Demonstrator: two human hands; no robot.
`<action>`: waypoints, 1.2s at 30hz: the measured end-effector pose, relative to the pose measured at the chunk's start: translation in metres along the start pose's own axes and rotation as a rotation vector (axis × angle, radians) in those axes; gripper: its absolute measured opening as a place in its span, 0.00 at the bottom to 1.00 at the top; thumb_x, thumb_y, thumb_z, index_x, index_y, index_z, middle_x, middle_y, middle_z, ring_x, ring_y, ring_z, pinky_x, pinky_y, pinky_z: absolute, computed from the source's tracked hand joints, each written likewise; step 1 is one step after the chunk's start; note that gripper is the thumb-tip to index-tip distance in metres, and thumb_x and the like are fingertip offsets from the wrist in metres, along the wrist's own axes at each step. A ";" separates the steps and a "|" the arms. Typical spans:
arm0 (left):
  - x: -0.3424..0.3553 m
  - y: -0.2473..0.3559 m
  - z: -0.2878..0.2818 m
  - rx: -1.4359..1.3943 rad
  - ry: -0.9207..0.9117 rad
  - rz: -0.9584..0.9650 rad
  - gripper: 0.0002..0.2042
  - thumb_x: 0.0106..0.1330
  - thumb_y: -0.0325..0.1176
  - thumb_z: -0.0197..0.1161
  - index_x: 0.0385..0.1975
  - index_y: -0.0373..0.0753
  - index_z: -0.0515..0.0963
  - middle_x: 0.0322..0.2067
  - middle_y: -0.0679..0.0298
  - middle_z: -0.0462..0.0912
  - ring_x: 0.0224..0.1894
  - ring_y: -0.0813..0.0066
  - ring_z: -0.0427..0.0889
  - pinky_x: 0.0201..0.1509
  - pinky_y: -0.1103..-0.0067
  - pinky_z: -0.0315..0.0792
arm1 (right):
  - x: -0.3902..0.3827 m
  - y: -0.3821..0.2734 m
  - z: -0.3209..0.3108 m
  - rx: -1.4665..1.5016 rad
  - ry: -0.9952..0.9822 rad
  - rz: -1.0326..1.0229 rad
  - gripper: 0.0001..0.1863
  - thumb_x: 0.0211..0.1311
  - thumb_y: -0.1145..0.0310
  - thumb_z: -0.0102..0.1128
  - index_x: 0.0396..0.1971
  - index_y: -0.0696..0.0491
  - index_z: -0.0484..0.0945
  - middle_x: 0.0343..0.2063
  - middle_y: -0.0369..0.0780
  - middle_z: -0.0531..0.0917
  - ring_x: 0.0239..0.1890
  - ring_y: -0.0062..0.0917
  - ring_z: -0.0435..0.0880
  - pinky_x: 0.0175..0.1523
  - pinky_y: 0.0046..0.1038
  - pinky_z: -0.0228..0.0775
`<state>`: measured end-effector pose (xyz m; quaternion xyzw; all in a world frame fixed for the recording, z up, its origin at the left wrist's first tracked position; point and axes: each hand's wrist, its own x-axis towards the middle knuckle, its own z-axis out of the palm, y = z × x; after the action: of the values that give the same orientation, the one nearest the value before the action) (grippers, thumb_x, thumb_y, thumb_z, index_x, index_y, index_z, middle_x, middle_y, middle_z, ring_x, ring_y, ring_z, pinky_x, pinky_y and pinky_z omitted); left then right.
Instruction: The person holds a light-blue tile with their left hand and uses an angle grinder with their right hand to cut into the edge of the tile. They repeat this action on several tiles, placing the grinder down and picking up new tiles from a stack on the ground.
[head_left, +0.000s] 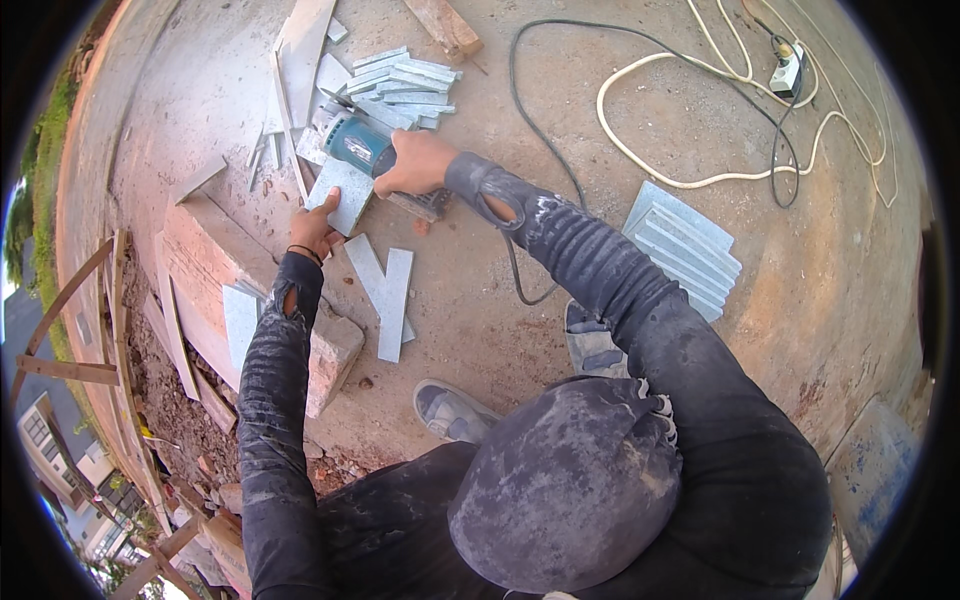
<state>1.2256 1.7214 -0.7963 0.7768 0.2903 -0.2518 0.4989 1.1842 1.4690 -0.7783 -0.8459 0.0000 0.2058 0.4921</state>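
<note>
My right hand (420,162) is closed around a teal handheld power cutter (356,143), its metal base over the far part of a pale grey stone tile (343,192). Dark metal shows at the cutter's far end, but I cannot make out whether the disc touches the tile. My left hand (316,228) grips the tile's near left edge, thumb on top and the other fingers partly hidden. Just beyond the cutter lies a loose pile of narrow grey tile strips (405,85). Two longer strips (396,300) overlap on the ground nearer to me.
Several grey tiles (680,245) lie stacked at the right. A dark cord (516,90) and a cream cable (640,62) loop toward a white power socket (787,72). A stone block (335,362) sits beside my left forearm; a wooden piece (445,28) lies at the top.
</note>
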 end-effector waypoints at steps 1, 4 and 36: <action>-0.001 0.001 0.001 0.000 0.001 -0.001 0.26 0.61 0.39 0.70 0.50 0.25 0.69 0.42 0.52 0.81 0.36 0.59 0.85 0.32 0.65 0.81 | -0.001 0.000 0.000 0.001 0.002 0.001 0.42 0.35 0.51 0.69 0.45 0.71 0.73 0.42 0.61 0.80 0.46 0.48 0.82 0.51 0.35 0.74; -0.003 0.001 0.003 -0.003 0.004 0.001 0.26 0.61 0.39 0.70 0.50 0.25 0.69 0.42 0.51 0.81 0.36 0.58 0.85 0.31 0.65 0.81 | -0.001 0.002 0.001 0.008 0.023 0.001 0.41 0.35 0.51 0.70 0.45 0.71 0.73 0.42 0.61 0.80 0.46 0.48 0.82 0.51 0.35 0.74; 0.001 0.000 -0.001 0.044 0.008 0.007 0.29 0.60 0.41 0.71 0.51 0.25 0.70 0.41 0.53 0.81 0.35 0.61 0.85 0.29 0.70 0.79 | -0.007 0.006 0.000 0.039 0.009 -0.008 0.40 0.35 0.51 0.69 0.43 0.71 0.74 0.40 0.60 0.80 0.44 0.46 0.82 0.48 0.35 0.74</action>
<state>1.2265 1.7224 -0.7967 0.7897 0.2838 -0.2534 0.4813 1.1765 1.4647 -0.7805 -0.8370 0.0029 0.1999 0.5094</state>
